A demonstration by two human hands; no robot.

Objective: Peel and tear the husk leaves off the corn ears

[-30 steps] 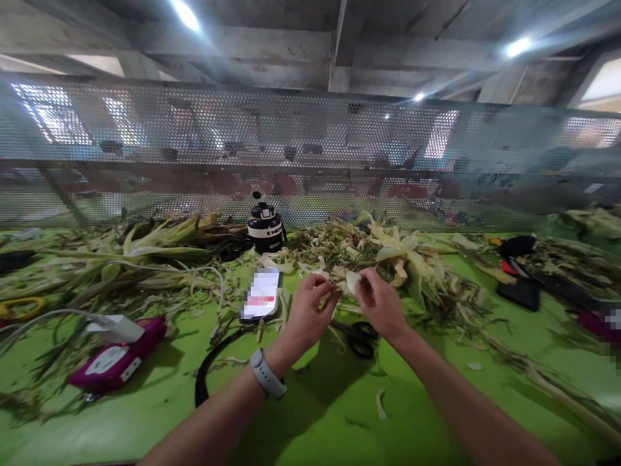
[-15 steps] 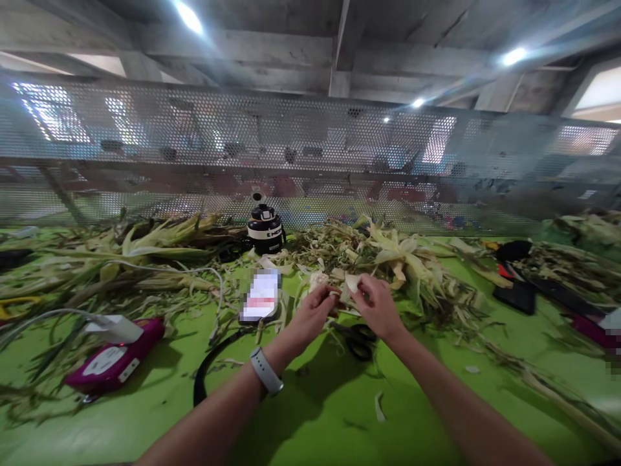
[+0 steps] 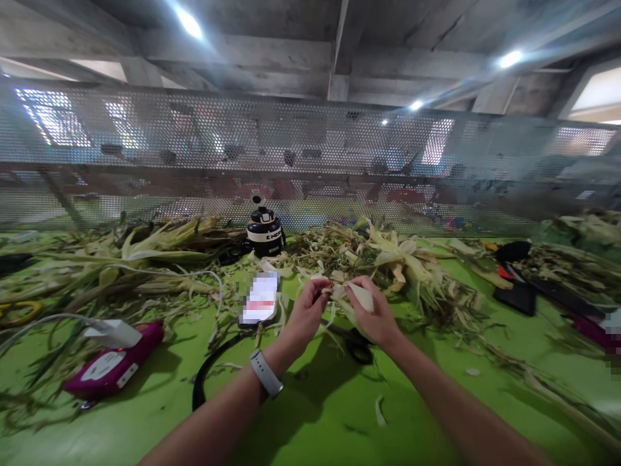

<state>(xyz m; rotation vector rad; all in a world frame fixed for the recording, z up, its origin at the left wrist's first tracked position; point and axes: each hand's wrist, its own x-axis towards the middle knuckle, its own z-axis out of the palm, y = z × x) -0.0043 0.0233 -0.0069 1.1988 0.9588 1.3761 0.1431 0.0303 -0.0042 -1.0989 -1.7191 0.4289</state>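
My left hand [image 3: 306,310] has its fingertips pinched on a small pale bit of corn husk [image 3: 328,291], most of it hidden by the fingers. Close beside it, my right hand [image 3: 377,316] grips a wider cream-coloured strip of husk [image 3: 363,298] between thumb and fingers. Both hands are raised just above the green table [image 3: 334,414], their fingertips nearly meeting. Black-handled scissors [image 3: 359,349] lie below my right hand, the blades partly covered by husk scraps. A watch with a pale strap [image 3: 266,373] is on my left wrist.
A phone [image 3: 261,298] lies left of my hands, near a black strap [image 3: 200,382]. A magenta power strip [image 3: 114,369] with a white charger sits at left. Behind are a black-and-white bottle [image 3: 266,234], heaps of dry husks [image 3: 407,259] and a perforated metal screen [image 3: 310,142].
My right hand has turned, so the cream strip now lies broad across its fingers. My left fingertips have lifted slightly and drawn together near it.
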